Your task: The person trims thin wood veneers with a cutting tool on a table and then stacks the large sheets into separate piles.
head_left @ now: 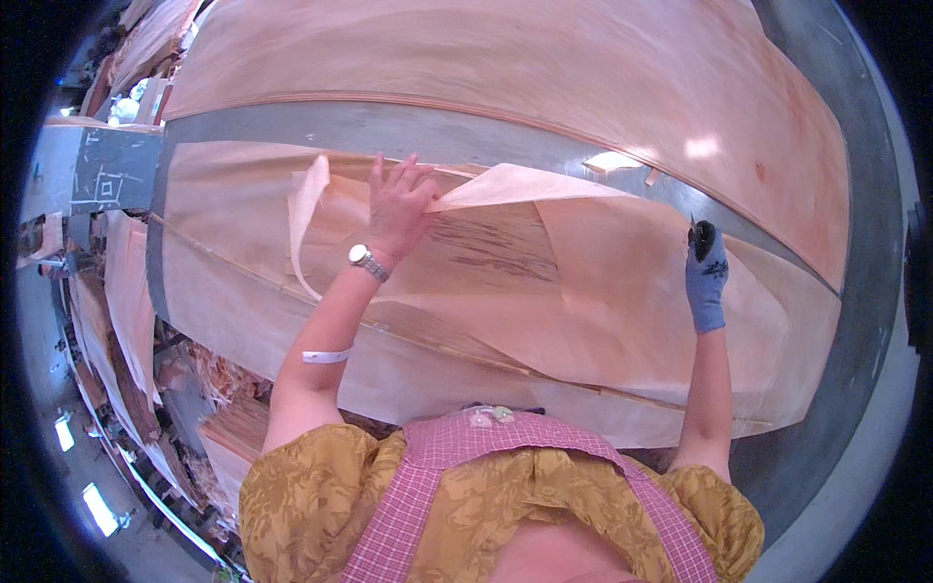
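Lines drawn in white (109,185), some forming a box within a box, are seen on a flat grey surface (136,165) at the left of the frame; whether they are writing cannot be told. A white strip (326,357) is worn on the left forearm, below a round-faced silver wristwatch (360,255) whose dial is too small to be read.

A thin, pinkish-tan wood veneer sheet (632,301) is laid across the centre of the frame, over paler sheets (233,291). Its surface is wavy, a brown-streaked patch (501,243) is shown near the middle, and along its upper edge a pale, pointed flap (544,185) is turned up. The bare left hand (400,209) is set at the flap's left end, fingers spread; whether the edge is pinched cannot be told. By the right hand (707,272), gloved in blue-grey fabric, a small dark pointed tool (702,235) is gripped in curled fingers, right of centre.
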### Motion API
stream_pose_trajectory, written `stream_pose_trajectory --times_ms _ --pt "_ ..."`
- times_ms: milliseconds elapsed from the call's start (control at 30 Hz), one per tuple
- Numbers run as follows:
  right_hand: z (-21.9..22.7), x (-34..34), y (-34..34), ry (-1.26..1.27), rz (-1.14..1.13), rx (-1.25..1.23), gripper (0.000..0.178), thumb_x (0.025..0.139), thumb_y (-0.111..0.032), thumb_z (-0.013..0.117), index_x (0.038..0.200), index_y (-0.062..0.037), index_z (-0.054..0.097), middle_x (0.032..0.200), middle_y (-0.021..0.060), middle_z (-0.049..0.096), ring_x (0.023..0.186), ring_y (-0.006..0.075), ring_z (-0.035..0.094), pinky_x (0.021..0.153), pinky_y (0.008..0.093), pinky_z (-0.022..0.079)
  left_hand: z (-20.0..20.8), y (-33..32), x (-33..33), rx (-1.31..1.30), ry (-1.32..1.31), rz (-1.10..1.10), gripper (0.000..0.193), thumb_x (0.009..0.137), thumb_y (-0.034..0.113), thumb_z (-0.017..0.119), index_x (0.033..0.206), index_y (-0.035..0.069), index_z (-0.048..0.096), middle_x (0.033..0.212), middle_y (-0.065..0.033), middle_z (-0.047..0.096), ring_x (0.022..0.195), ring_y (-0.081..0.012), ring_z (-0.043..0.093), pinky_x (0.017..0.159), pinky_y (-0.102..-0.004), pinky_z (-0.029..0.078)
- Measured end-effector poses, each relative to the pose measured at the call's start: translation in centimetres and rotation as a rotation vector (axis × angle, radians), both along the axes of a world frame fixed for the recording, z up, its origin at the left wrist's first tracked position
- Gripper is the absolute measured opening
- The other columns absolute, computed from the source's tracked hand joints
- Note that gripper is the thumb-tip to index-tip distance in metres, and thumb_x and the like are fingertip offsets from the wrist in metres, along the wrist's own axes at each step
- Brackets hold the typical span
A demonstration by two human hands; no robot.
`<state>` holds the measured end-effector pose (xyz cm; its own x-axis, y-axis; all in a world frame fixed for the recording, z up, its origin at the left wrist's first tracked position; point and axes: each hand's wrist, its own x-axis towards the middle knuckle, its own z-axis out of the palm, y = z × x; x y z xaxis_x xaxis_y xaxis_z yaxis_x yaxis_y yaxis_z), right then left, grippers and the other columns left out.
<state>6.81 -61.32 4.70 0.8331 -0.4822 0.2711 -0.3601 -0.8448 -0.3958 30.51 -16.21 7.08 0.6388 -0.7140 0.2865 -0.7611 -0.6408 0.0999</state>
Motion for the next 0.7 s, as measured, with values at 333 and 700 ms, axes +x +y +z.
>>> stream_pose_trajectory --times_ms 333,700 --pt "11.3 0.1 -0.5 0.481 0.027 0.641 0.020 0.095 -0.012 0.057 0.111 0.0011 0.061 0.086 0.0045 0.063 0.066 0.0091 0.056 0.061 0.0249 0.047 13.8 6.9 1.2 -0.019 1.105 0.023 0.034 0.076 0.023 0.081 0.071 0.003 0.054 0.061 0.0013 0.047 0.060 -0.0085 0.045 0.054 -0.0296 0.039" --pt "-1.9 8.9 -2.6 0.379 0.297 -0.039 0.027 0.090 -0.024 0.060 0.111 -0.0073 0.061 0.104 0.0204 0.066 0.096 0.0405 0.062 0.081 0.0485 0.049 -1.0 7.2 17.2 0.177 1.197 0.217 0.029 0.075 0.029 0.080 0.075 0.007 0.061 0.070 0.0080 0.053 0.068 -0.0055 0.046 0.059 -0.0263 0.039"
